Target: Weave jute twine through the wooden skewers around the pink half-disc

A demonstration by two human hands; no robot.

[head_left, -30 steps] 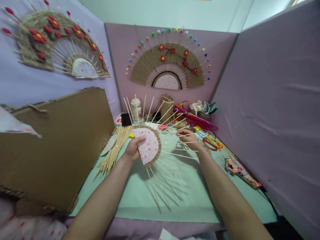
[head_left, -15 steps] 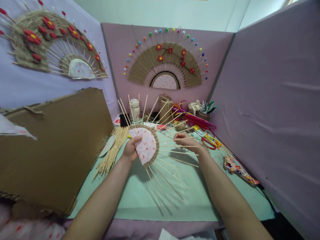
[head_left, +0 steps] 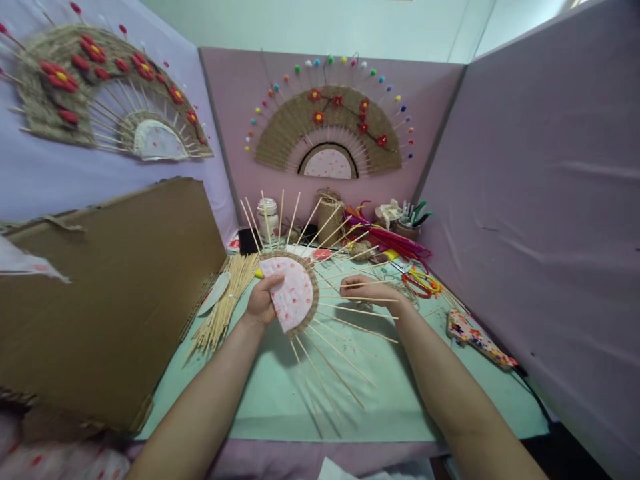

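My left hand [head_left: 263, 299] is closed on a half-round fan frame [head_left: 295, 300], thumb on its flower-print fabric face. A band of woven twine [head_left: 315, 287] edges the curve, and thin wooden sticks [head_left: 345, 328] spread out from it like rays. The frame is held tilted above the table, its straight side towards my left palm. My right hand [head_left: 364, 289] is among the sticks on the right, fingers curled together as in a pinch. What lies between those fingers is too small to make out. Loose twine [head_left: 400, 291] is just beyond that hand.
A bundle of sticks [head_left: 225, 313] and a white oval dish [head_left: 215, 293] lie left, beside a cardboard panel [head_left: 125, 280]. Scissors [head_left: 417, 285] and a floral-patterned glue gun [head_left: 477, 337] lie right. A jar [head_left: 269, 220] and twine spool [head_left: 330, 223] stand behind. Finished fans [head_left: 327, 127] hang on the walls.
My right hand has moved slightly left and down, closer to the woven band. The fan frame has turned slightly in my left hand, which keeps its hold.
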